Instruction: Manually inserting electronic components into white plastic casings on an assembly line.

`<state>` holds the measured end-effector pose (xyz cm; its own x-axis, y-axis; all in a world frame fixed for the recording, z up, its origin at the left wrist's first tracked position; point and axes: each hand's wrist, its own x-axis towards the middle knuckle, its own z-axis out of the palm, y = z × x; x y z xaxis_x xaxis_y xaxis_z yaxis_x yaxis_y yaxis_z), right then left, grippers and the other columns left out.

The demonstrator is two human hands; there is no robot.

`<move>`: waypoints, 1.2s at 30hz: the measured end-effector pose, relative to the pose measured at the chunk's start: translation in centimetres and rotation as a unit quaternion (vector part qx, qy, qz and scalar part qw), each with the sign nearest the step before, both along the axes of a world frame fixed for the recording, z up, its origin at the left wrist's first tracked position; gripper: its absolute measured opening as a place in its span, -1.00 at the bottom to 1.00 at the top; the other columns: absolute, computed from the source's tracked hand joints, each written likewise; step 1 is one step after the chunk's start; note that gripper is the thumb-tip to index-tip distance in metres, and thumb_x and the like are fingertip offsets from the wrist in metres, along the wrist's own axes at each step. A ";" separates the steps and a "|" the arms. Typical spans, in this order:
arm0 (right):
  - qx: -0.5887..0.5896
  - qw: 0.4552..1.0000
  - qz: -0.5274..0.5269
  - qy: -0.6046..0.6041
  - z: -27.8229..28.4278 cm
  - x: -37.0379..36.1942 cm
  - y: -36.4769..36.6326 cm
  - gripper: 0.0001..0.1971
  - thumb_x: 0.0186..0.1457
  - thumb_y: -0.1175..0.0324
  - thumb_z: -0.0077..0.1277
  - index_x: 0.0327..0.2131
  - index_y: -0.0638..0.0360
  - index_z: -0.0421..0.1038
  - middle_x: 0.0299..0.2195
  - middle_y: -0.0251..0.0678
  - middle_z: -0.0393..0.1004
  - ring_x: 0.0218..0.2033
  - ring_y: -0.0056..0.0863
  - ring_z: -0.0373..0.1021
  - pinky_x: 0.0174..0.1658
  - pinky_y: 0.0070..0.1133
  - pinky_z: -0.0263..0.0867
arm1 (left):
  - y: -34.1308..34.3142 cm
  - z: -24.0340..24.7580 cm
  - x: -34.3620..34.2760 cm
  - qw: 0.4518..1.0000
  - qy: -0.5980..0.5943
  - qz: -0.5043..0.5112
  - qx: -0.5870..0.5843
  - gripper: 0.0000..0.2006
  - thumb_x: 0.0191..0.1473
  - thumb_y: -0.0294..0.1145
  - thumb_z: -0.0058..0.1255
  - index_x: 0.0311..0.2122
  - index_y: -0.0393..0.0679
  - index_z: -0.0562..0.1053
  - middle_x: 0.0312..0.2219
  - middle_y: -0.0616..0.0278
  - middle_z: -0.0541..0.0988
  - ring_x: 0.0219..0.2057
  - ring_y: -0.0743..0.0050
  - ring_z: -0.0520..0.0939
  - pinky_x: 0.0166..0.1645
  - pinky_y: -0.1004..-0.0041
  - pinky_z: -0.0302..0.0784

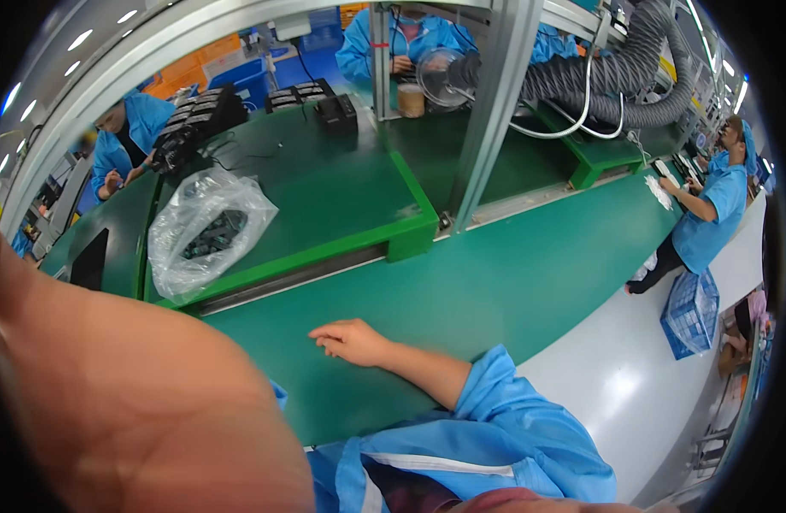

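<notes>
My left hand is raised very close to the camera and fills the lower left. Its palm and part of the wrist or thumb base show, while the fingers are out of sight. On the green worktop lies my right hand, fingers loosely extended toward the left and nothing held in them. Beyond it, on the raised green platform, sits a clear plastic bag, its mouth spread open around many small dark parts.
A metal post rises from the worktop's far side. A ribbed grey duct hangs at upper right. Black trays and a black device stand farther back. Co-workers in blue sit opposite; another stands at right by a blue crate.
</notes>
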<state>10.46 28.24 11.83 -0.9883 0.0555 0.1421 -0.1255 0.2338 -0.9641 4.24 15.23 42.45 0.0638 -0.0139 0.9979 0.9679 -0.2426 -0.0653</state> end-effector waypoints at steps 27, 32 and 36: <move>-0.005 0.999 -0.008 0.051 -0.7 -0.3 0.4 -0.75 -0.02 0.45 -0.12 -0.22 0.22 0.42 -0.48 -0.17 0.49 -0.50 -0.40 0.47 -0.36 -0.46 0.39 | 4.2 -9.0 3.0 0.958 -0.117 0.076 -0.250 -0.77 0.05 -0.70 -0.16 -0.14 -0.37 0.35 -0.10 -0.05 0.35 -0.04 0.18 0.38 0.01 0.30 0.30; 0.000 0.998 -0.015 0.063 -0.4 -0.3 0.7 -0.79 -0.05 0.44 -0.10 -0.31 0.22 0.45 -0.53 -0.16 0.48 -0.49 -0.35 0.47 -0.35 -0.44 0.37 | 4.2 -18.0 1.5 0.864 -0.219 0.100 -0.441 -0.71 0.03 -0.55 -0.06 -0.09 -0.33 0.38 -0.05 -0.10 0.36 -0.02 -0.01 0.39 0.04 0.22 0.28; 0.090 0.991 -0.032 0.090 -1.5 -0.8 0.7 -0.87 -0.11 0.45 -0.06 -0.44 0.25 0.44 -0.51 -0.15 0.48 -0.50 -0.31 0.45 -0.39 -0.43 0.35 | 3.4 -24.2 -0.1 0.787 -0.348 0.066 -0.504 -0.68 0.10 -0.40 -0.10 -0.06 -0.36 0.36 -0.06 -0.11 0.38 -0.03 0.05 0.41 0.03 0.28 0.30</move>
